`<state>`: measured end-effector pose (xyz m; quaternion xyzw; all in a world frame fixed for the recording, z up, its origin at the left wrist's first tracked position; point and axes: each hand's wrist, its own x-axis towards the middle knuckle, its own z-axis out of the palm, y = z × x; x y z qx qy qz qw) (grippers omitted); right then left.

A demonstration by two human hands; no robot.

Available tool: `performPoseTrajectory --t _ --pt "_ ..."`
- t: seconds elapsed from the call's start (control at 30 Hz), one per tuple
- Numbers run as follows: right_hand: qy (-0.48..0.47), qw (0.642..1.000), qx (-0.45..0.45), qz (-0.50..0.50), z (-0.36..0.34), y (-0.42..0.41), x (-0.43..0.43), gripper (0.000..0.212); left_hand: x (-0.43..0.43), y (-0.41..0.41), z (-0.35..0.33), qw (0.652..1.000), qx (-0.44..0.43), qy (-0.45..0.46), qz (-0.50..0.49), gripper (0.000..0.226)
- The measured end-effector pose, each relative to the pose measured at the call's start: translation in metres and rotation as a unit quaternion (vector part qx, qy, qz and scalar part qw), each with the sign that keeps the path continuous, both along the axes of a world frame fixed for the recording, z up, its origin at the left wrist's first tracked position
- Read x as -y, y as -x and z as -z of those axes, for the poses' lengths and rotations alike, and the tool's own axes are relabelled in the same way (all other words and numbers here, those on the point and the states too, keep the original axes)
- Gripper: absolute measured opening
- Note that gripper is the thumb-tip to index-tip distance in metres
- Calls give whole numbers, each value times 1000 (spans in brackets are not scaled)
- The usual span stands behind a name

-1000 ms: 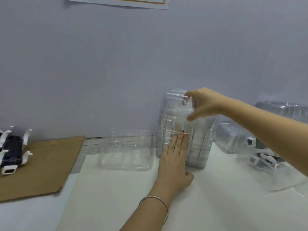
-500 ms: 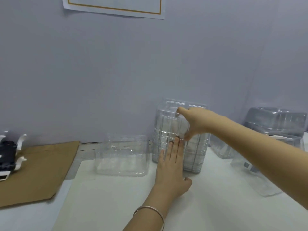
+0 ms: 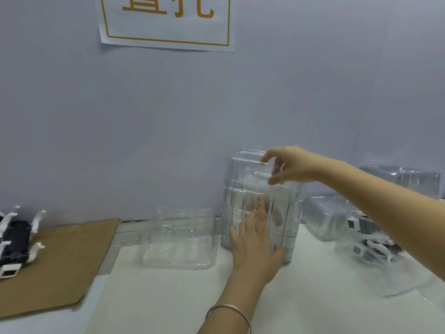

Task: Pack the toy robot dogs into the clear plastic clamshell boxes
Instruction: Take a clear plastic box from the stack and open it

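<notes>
head cam | faces forward-down | close to table (image 3: pixel 168 297), wall (image 3: pixel 216 104)

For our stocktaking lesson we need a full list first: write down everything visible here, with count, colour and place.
table: one, white
cardboard: one, brown, on the table, left
dog: one, black and white, on the cardboard, far left
stack: one, clear boxes, upright against the wall, centre
box: one, clear, empty, left of the stack
packed box: one, clear, holds a black-and-white dog, right
spare boxes: at least two, clear, right rear
sign: one, white, orange border, on the wall
bracelet: one, metallic, left wrist
left hand: one, fingers flat against the stack's front
right hand: one, pinches the stack's top
</notes>
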<state>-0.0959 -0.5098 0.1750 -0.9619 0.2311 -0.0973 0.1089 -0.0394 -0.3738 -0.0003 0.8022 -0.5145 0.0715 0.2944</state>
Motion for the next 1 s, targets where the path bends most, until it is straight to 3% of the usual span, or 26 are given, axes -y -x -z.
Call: performPoseTrajectory --t 0.23,0.43,0.67,0.8,0.9,1.0 --pt "-3 1000 -27 -2 19 5 -7 38 -4 -10 4 995 64 -69 -30 108" --pt "-25 1000 0 -2 17 6 -4 37 -1 -18 8 991 118 -65 3 104" --pt "-21 999 48 -16 -4 9 -6 29 -6 -26 8 992 109 -54 39 107" --pt "6 984 179 -2 -35 15 -2 28 -9 -28 11 989 136 -61 14 111" --pt "-5 945 326 -19 -49 25 -6 31 -8 -28 13 984 158 -87 -7 108" --pt "45 919 388 -44 -35 38 -25 33 -14 -24 6 989 135 -68 1 107"
